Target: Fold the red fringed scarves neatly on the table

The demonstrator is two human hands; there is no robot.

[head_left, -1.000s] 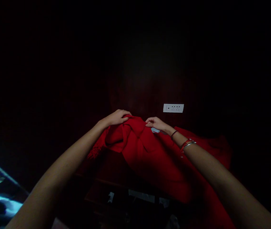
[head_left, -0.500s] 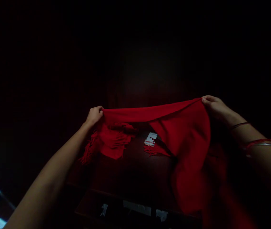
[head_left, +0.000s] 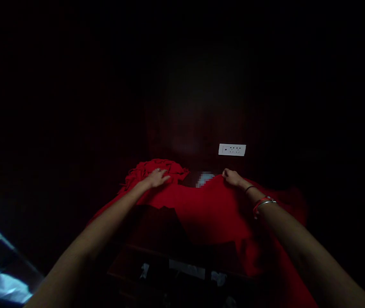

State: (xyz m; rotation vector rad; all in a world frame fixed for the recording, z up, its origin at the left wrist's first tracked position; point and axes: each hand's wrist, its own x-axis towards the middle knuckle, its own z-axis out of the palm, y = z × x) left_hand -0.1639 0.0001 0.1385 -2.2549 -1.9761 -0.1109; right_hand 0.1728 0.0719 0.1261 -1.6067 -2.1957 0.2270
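A red fringed scarf (head_left: 198, 209) lies spread over a dark tabletop, its right part draping over the front edge. My left hand (head_left: 157, 178) rests on the scarf's left part with its fingers stretched apart, beside a bunched heap of red fringed cloth (head_left: 143, 169). Closed on the scarf's far edge, my right hand (head_left: 232, 177) holds it slightly raised. Just left of that hand, a pale blurred item (head_left: 205, 179) lies partly behind the scarf.
A white socket panel (head_left: 232, 149) is on the dark wall behind the table. Below the table's front edge, several pale pieces, one a long strip (head_left: 187, 269), show in shadow. Bright light falls on pale material (head_left: 2, 284) at the lower left.
Both hands have come down and closer together, lowering the stretched scarf onto the table. The left fingers have loosened from its edge. The socket panel has come into view.
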